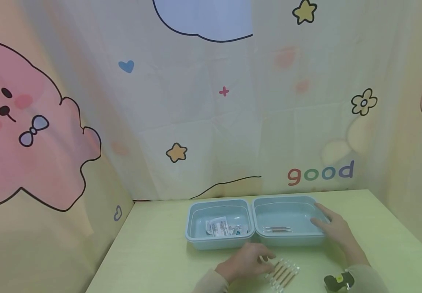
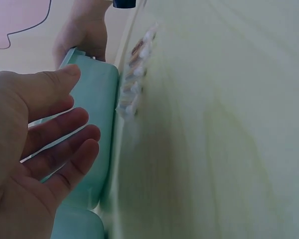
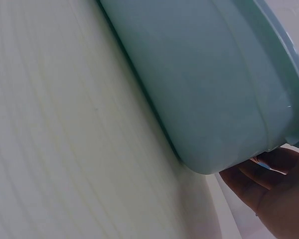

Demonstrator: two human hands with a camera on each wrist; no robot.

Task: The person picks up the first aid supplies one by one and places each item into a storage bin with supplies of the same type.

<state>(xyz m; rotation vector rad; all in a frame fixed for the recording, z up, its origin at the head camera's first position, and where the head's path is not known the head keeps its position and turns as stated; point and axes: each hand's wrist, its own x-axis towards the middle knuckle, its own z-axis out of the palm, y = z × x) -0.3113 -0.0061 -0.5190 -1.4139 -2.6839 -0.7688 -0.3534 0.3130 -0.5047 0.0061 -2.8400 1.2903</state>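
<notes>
My left hand (image 1: 247, 260) hovers at the front of the table, fingers loosely bent and parted with nothing between them. Close beside its fingertips lies a row of several clear-wrapped cotton swabs (image 1: 283, 274) with brown sticks and white tips. My right hand (image 1: 337, 232) grips the right end of a light blue plastic tray (image 1: 289, 240), thumb over the rim and fingers along the outside. Inside that tray, near its front wall, lie wrapped swabs (image 1: 278, 229). In the left wrist view, the palm of the left hand (image 2: 45, 129) faces the trays.
A second light blue tray (image 1: 220, 243) stands against the first on the left. It holds a white printed sachet (image 1: 220, 226) and other small clear packets (image 1: 238, 230). A printed cloth (image 1: 211, 122) hangs behind the pale table (image 1: 149, 244). A dark band sits on the right wrist.
</notes>
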